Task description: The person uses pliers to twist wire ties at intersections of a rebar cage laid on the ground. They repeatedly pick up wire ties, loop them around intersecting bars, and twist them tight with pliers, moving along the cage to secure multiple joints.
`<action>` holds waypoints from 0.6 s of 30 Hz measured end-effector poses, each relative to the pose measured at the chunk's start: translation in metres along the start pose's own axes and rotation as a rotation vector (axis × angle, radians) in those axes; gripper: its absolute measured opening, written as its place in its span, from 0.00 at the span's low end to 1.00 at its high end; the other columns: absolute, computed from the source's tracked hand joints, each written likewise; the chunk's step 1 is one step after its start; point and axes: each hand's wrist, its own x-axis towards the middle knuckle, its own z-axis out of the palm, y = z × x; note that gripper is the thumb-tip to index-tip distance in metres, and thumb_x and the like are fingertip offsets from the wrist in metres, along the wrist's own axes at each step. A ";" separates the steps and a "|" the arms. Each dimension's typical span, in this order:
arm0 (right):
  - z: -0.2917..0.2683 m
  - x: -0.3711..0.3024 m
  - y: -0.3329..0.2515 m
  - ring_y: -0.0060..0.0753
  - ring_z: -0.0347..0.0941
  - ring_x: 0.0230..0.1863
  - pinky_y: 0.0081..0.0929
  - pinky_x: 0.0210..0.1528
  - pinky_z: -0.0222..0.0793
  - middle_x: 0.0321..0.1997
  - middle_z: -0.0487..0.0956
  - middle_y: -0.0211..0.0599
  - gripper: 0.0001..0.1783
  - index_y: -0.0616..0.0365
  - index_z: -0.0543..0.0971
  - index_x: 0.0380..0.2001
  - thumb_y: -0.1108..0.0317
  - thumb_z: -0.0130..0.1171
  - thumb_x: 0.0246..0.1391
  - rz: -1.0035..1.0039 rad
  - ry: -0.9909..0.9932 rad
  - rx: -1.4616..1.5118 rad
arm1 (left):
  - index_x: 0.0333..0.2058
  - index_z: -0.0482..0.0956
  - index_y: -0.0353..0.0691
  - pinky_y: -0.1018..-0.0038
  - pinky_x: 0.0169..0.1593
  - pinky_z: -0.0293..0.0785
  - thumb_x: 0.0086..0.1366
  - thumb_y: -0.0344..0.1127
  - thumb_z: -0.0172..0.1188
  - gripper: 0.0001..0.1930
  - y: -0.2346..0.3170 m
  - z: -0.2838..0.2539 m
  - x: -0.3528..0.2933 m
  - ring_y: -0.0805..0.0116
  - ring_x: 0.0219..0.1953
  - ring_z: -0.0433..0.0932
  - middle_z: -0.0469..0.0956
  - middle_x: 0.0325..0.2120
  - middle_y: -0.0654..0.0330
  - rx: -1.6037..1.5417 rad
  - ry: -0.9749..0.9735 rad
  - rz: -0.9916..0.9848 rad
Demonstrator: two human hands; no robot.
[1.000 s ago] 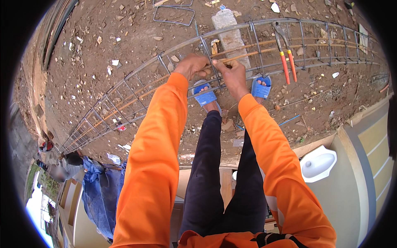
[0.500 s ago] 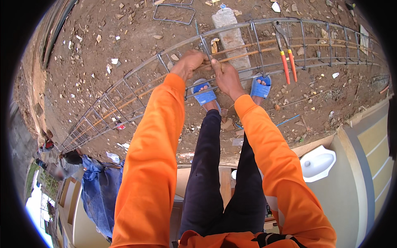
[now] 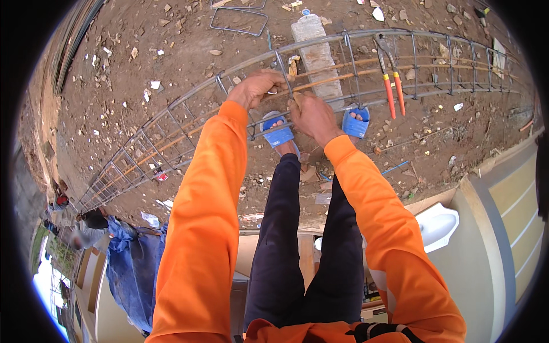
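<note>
In the head view, the cage [image 3: 318,42] of steel rods and hoops arcs from the lower left of the frame, through the upper middle, to the upper right, and both hands are at it, a little above the frame's centre. The left hand [image 3: 257,88] reaches over the rods with its fingers bent and drawn in; whether it grips a rod, or something small, I cannot tell. The right hand [image 3: 313,114] is half curled, its thumb and fingertips close to the lower part of a hoop [image 3: 282,66] that stands between the hands; what it has hold of, if anything, is too small to make out. The step in hand, I judge, is close finger work at this one hoop, by the rusty rods [image 3: 331,79]. The next move seems to call for steady fingertips there, with the cage kept from shifting. The pliers [image 3: 389,96] lie across the cage at the upper right of centre, handles toward the person, apart from both hands; should a tool be wanted, the right hand is the nearer. Behind the cage, at the upper middle, lies a concrete block [image 3: 317,57].
</note>
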 end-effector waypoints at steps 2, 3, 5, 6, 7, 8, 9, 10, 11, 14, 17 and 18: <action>-0.002 0.001 -0.002 0.61 0.76 0.38 0.52 0.42 0.72 0.35 0.77 0.56 0.16 0.64 0.77 0.36 0.59 0.52 0.60 -0.001 -0.026 -0.010 | 0.35 0.83 0.36 0.83 0.38 0.71 0.62 0.35 0.66 0.08 -0.003 -0.007 0.004 0.79 0.33 0.73 0.80 0.33 0.63 0.030 -0.014 -0.027; -0.002 0.001 -0.004 0.61 0.76 0.38 0.52 0.43 0.71 0.35 0.77 0.56 0.16 0.64 0.77 0.36 0.59 0.52 0.60 0.001 -0.035 -0.013 | 0.36 0.83 0.36 0.84 0.39 0.71 0.62 0.35 0.66 0.09 -0.006 -0.011 0.006 0.79 0.33 0.73 0.80 0.33 0.63 0.045 -0.020 -0.041; -0.007 0.001 -0.006 0.60 0.76 0.40 0.51 0.44 0.72 0.36 0.78 0.56 0.16 0.64 0.78 0.36 0.59 0.53 0.59 0.014 -0.050 -0.033 | 0.33 0.83 0.35 0.84 0.38 0.73 0.62 0.36 0.67 0.09 -0.006 -0.003 0.003 0.78 0.32 0.75 0.80 0.31 0.63 0.022 0.024 -0.023; -0.009 0.001 -0.007 0.60 0.76 0.41 0.50 0.45 0.72 0.38 0.78 0.56 0.16 0.65 0.78 0.36 0.59 0.53 0.59 0.018 -0.057 -0.045 | 0.32 0.82 0.35 0.84 0.37 0.74 0.62 0.37 0.67 0.09 -0.006 0.002 0.002 0.78 0.32 0.76 0.80 0.30 0.63 0.010 0.046 -0.013; -0.012 0.001 -0.009 0.59 0.77 0.42 0.49 0.47 0.72 0.39 0.79 0.57 0.17 0.65 0.79 0.35 0.59 0.53 0.58 0.019 -0.064 -0.056 | 0.31 0.82 0.35 0.83 0.36 0.74 0.62 0.36 0.67 0.10 -0.006 0.003 0.003 0.78 0.31 0.77 0.80 0.29 0.63 0.012 0.072 -0.010; -0.012 0.002 -0.008 0.60 0.77 0.42 0.49 0.47 0.72 0.39 0.79 0.57 0.17 0.65 0.79 0.35 0.59 0.54 0.57 0.002 -0.093 -0.065 | 0.30 0.82 0.34 0.83 0.34 0.75 0.62 0.36 0.67 0.10 -0.007 0.005 0.003 0.77 0.30 0.77 0.80 0.28 0.62 0.013 0.099 -0.006; -0.014 0.005 -0.006 0.60 0.77 0.42 0.48 0.47 0.72 0.39 0.79 0.58 0.17 0.65 0.79 0.35 0.60 0.54 0.57 -0.014 -0.121 -0.075 | 0.29 0.82 0.34 0.83 0.33 0.75 0.61 0.36 0.68 0.10 -0.007 0.006 0.003 0.77 0.29 0.78 0.81 0.27 0.62 0.014 0.125 -0.002; -0.016 0.008 -0.002 0.60 0.77 0.42 0.48 0.47 0.72 0.39 0.79 0.58 0.17 0.66 0.79 0.35 0.60 0.55 0.56 -0.031 -0.149 -0.086 | 0.29 0.82 0.33 0.83 0.32 0.75 0.61 0.36 0.68 0.10 -0.005 0.010 0.003 0.76 0.28 0.78 0.81 0.27 0.62 0.037 0.171 -0.010; -0.017 0.009 0.000 0.61 0.76 0.42 0.50 0.46 0.72 0.39 0.79 0.59 0.16 0.66 0.78 0.35 0.60 0.54 0.56 -0.062 -0.145 -0.070 | 0.29 0.82 0.33 0.82 0.31 0.75 0.61 0.35 0.68 0.10 -0.002 0.013 0.003 0.76 0.27 0.78 0.81 0.26 0.61 0.059 0.217 -0.018; -0.009 0.008 0.000 0.63 0.76 0.41 0.52 0.44 0.71 0.37 0.79 0.60 0.15 0.66 0.77 0.35 0.62 0.55 0.55 -0.044 -0.126 -0.023 | 0.31 0.83 0.32 0.81 0.31 0.74 0.61 0.33 0.67 0.09 -0.012 0.022 -0.006 0.77 0.27 0.77 0.81 0.26 0.61 0.004 0.375 0.122; 0.010 -0.002 -0.018 0.62 0.77 0.40 0.52 0.44 0.72 0.37 0.79 0.62 0.14 0.68 0.78 0.33 0.64 0.58 0.53 0.140 -0.050 0.056 | 0.31 0.83 0.32 0.80 0.34 0.73 0.61 0.32 0.67 0.08 -0.035 0.046 -0.024 0.78 0.28 0.76 0.82 0.26 0.61 -0.009 0.647 0.361; 0.012 -0.007 -0.021 0.63 0.77 0.39 0.53 0.43 0.71 0.37 0.79 0.62 0.13 0.68 0.78 0.32 0.65 0.57 0.53 0.163 0.002 0.106 | 0.31 0.83 0.33 0.80 0.35 0.73 0.61 0.32 0.66 0.07 -0.042 0.057 -0.030 0.78 0.29 0.76 0.82 0.27 0.62 0.004 0.757 0.440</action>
